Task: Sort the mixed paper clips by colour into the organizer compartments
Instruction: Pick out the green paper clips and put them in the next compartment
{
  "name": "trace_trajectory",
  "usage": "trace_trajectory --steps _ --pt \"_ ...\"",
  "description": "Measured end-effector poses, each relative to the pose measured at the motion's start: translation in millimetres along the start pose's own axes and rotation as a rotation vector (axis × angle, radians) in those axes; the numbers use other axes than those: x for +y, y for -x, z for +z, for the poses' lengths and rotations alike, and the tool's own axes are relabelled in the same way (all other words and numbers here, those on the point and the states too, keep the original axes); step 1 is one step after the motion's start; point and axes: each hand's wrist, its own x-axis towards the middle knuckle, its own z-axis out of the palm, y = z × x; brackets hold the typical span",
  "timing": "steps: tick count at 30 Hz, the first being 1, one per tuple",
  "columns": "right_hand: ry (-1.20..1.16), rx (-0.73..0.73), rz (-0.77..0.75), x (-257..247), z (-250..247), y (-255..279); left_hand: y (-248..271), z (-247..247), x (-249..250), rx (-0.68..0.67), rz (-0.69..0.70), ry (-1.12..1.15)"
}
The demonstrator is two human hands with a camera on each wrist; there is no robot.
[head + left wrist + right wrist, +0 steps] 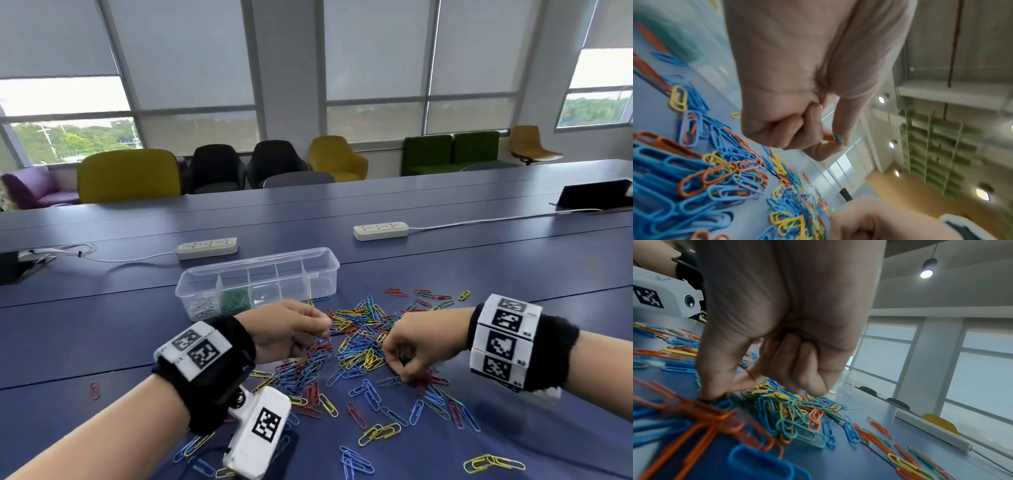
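Note:
A clear organizer (327, 263) stands at the back of the blue table, with white clips (202, 305) in its leftmost compartment and green clips (235, 298) in the one beside it. Mixed paper clips (359, 342) in blue, red, yellow and green lie spread in front of it. My left hand (323, 327) hovers over the pile's left side, curled. Its thumb and finger pinch a green clip (838, 139). My right hand (399, 371) reaches down into the pile, the other fingers curled. Thumb and forefinger (719, 394) pinch what looks like a dark green clip there.
Two white power strips (207, 247) (381, 230) with cables lie behind the organizer. A lone red clip (95, 390) sits far left. Loose yellow clips (493, 463) lie near the front right. Chairs line the window wall beyond the table.

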Motion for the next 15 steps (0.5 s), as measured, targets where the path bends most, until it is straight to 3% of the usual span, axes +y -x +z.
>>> trace_trajectory --steps 3,7,11,15 --pt "0.025 -0.023 0.024 0.3 2.6 -3.8 6.5 -14.1 -4.3 0.021 -0.015 0.377" --pt "-0.118 -0.035 0.019 3.9 -3.0 -2.8 11.5 -31.5 -14.2 -0.080 0.026 0.892" --pt "-0.299 0.086 0.002 4.0 -22.8 -3.8 12.8 -32.9 -22.1 0.038 0.092 1.125" --pt "-0.236 0.208 -0.023 -19.5 -51.9 -17.1 6.7 -37.7 -33.9 0.025 0.145 1.182"
